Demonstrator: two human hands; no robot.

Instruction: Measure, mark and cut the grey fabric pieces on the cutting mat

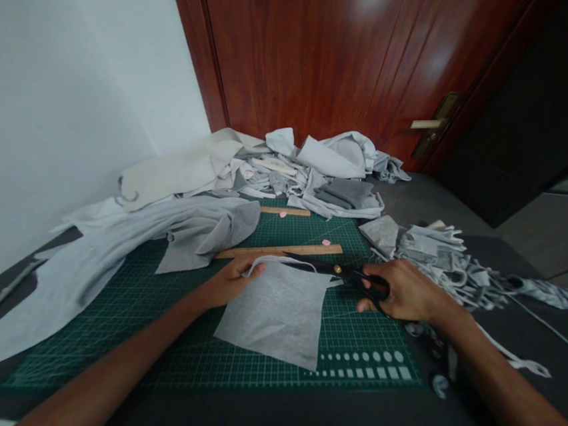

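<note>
A grey square of fabric [277,313] lies on the green cutting mat [164,308]. My left hand [232,280] pinches its upper left edge, where a thin trimmed strip curls up. My right hand [402,290] is closed round the black handles of a pair of scissors [331,268]. Their blades lie along the top edge of the square and point left. A wooden ruler [280,250] lies just beyond the blades.
A large grey cloth [109,250] drapes over the mat's left side. Folded fabric pieces [313,169] pile up at the back before a red-brown door [340,51]. Cut scraps [450,262] lie at the right. A second ruler [284,210] and small pink bits rest farther back.
</note>
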